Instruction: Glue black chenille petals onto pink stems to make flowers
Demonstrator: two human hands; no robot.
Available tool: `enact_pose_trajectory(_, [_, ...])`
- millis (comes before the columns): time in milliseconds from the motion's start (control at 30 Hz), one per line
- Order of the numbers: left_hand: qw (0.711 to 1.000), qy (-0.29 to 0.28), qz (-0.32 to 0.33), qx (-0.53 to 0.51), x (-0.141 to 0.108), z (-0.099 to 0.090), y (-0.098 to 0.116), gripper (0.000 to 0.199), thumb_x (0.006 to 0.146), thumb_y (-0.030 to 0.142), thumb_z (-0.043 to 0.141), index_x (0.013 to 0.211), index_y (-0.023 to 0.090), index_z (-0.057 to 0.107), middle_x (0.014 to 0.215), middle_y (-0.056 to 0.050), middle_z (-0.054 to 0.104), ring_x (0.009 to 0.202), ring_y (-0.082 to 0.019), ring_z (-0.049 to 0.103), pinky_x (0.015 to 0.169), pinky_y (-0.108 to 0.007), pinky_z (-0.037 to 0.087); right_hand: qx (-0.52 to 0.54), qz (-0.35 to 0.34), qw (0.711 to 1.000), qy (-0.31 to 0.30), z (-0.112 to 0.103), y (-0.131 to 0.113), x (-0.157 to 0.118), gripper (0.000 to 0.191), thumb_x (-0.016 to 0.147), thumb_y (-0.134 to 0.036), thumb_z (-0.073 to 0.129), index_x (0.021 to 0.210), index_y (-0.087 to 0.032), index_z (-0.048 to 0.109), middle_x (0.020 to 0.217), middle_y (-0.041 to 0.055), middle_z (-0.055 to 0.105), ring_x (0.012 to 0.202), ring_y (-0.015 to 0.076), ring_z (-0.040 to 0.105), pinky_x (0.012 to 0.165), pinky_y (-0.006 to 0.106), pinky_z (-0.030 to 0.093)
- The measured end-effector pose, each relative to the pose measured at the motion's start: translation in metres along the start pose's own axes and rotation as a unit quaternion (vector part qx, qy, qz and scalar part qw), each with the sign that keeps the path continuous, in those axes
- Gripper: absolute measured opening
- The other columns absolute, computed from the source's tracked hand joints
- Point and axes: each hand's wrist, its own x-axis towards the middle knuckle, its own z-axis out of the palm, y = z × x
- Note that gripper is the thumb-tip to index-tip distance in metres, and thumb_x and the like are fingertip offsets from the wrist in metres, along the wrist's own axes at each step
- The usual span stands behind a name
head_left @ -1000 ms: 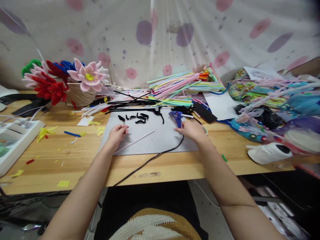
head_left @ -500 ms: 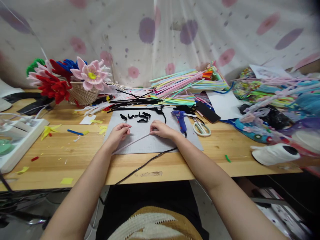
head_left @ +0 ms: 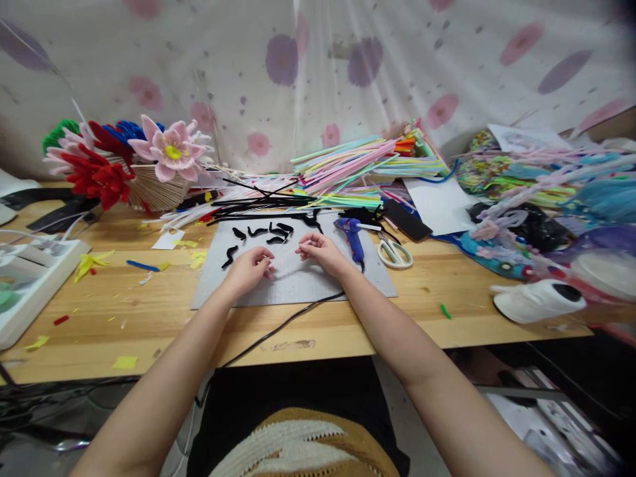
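Note:
Over a grey board (head_left: 213,288) on the table, a thin pale pink pipe cleaner (head_left: 289,264) spans the gap between my hands, blurred by motion. My left hand (head_left: 252,268) has its fingers pinched at the near left end of it. The other end is pinched by my right hand (head_left: 320,253), thumb and forefinger together. Several short bent black pipe cleaner pieces (head_left: 283,230) lie on the board beyond my fingers, with one more (head_left: 229,256) left of my left hand. A blue glue gun (head_left: 354,240) rests to the right of my right hand.
White-handled scissors (head_left: 395,254) and a black phone (head_left: 407,220) lie right of the board. Bundled coloured pipe cleaners (head_left: 348,165) and black ones (head_left: 263,209) fill the back. Fuzzy flowers (head_left: 169,149) stand left. A black cord (head_left: 288,326) crosses in front; a thread cone (head_left: 536,301) lies right.
My left hand has moved right, closer to my right hand. The pipe cleaner, which trailed toward my left wrist, now lies between both hands' fingertips. The camera view has shifted slightly.

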Motion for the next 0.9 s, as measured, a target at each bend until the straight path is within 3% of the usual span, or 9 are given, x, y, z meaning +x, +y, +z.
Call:
enact_pose_trajectory(367, [0.989, 0.041, 0.042, 0.137, -0.006, 0.004, 0.005, 0.022, 0.077, 0.026, 0.042, 0.09, 0.022, 0.058, 0.074, 0.001, 0.068, 0.055, -0.012, 0.059, 0.059, -0.025, 0.042, 0.004, -0.002, 0.999, 0.047, 0.012, 0.006, 0.002, 0.036, 0.064, -0.025, 0.064, 0.091, -0.021, 0.04, 0.063, -0.0048, 0.064, 0.052, 0.0083, 0.056, 0.059, 0.025, 0.046])
enact_pose_trajectory(900, [0.983, 0.042, 0.045, 0.171, -0.004, 0.007, 0.001, 0.022, 0.077, 0.026, 0.042, 0.092, 0.024, 0.059, 0.077, 0.001, 0.069, 0.055, -0.013, 0.058, 0.054, -0.025, 0.039, 0.027, 0.027, 0.999, 0.019, 0.013, 0.006, 0.002, 0.039, 0.059, -0.034, 0.07, 0.085, -0.018, 0.046, 0.066, -0.0018, 0.065, 0.053, 0.0076, 0.054, 0.058, 0.024, 0.044])
